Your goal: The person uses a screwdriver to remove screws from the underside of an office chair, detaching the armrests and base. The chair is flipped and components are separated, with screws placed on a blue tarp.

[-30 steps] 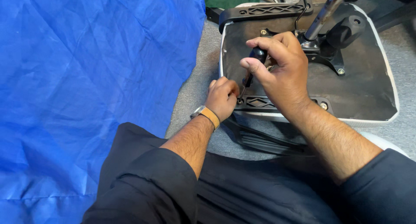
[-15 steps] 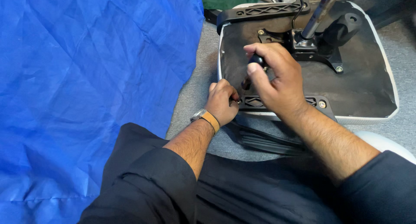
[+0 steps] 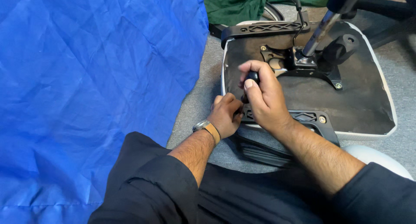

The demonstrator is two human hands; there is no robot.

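Note:
An upturned office chair seat (image 3: pixel 346 98) lies on the grey carpet, its black underside facing up. My right hand (image 3: pixel 264 98) is closed around the black handle of a screwdriver (image 3: pixel 251 78), held upright over the near armrest bracket (image 3: pixel 303 116). My left hand (image 3: pixel 225 115), with a tan-strapped watch on the wrist, pinches at the bracket's left end where the tool's tip meets a screw; the tip itself is hidden by my fingers. A brass screw (image 3: pixel 322 119) shows at the bracket's right end.
A metal gas-lift column (image 3: pixel 318 31) and its black mounting plate rise from the seat's middle. A second bracket (image 3: pixel 264 28) runs along the far edge. Blue cloth (image 3: pixel 95 89) covers the left; green cloth (image 3: pixel 234 3) lies beyond. My dark-clothed lap fills the foreground.
The view has shifted, so the seat sits lower in frame. My right hand has rotated on the screwdriver handle and come nearer my left hand, which stays at the bracket's left end.

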